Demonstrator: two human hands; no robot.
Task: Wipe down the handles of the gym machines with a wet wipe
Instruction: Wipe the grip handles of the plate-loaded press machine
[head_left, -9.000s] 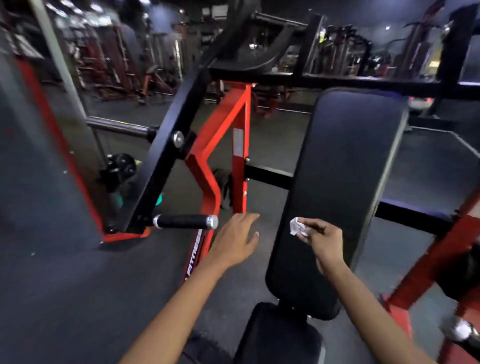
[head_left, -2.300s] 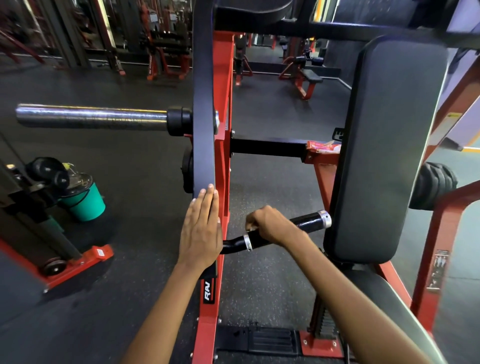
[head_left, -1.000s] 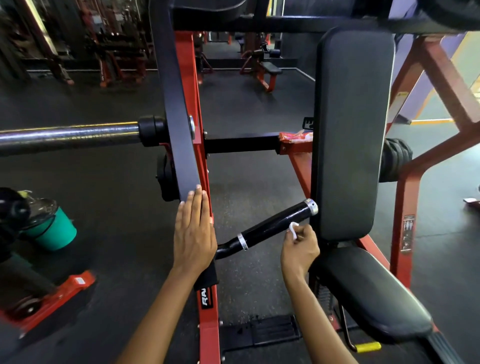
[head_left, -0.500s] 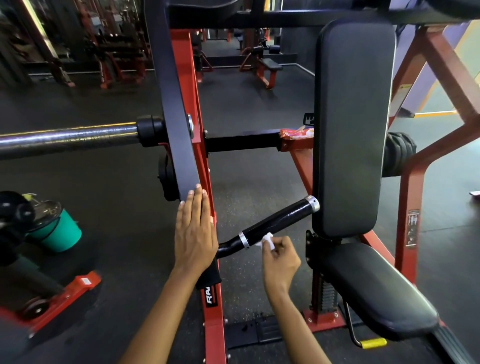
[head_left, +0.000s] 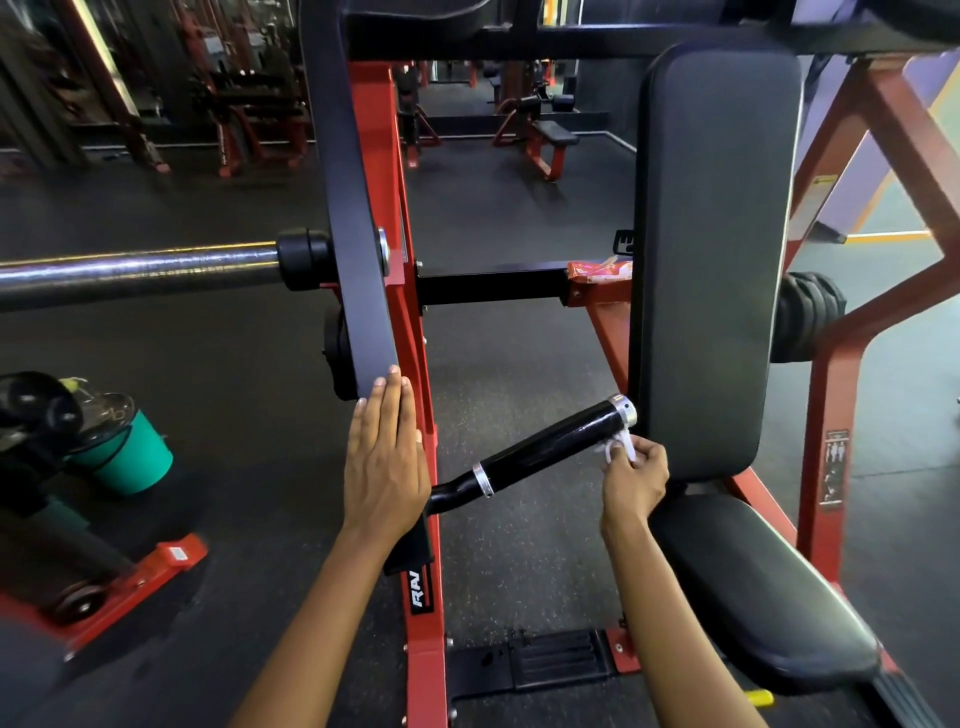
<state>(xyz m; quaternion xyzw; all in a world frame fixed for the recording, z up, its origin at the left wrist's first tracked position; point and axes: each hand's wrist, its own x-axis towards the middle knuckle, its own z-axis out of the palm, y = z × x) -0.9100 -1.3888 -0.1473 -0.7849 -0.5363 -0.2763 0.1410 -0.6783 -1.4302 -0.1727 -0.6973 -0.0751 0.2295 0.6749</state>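
two hands work at one machine handle.
left hand (head_left: 383, 457) lies flat on the black lever arm (head_left: 348, 208), likely to steady it; right hand (head_left: 632, 480) pinches the wet wipe (head_left: 618, 448) under the handle (head_left: 550, 451) end cap. half a second ago the wipe was near the inner ring.

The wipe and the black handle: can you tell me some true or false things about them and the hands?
1. The right hand pinches a white wipe. True.
2. The wipe is at the handle's bent end, beside the red frame. False: it is at the silver-capped end by the back pad.
3. The left hand lies flat on the black lever arm. True.
4. The teal bucket sits on the seat. False: it stands on the floor to the left.
5. Both hands hold the wipe. False: only the right one does.
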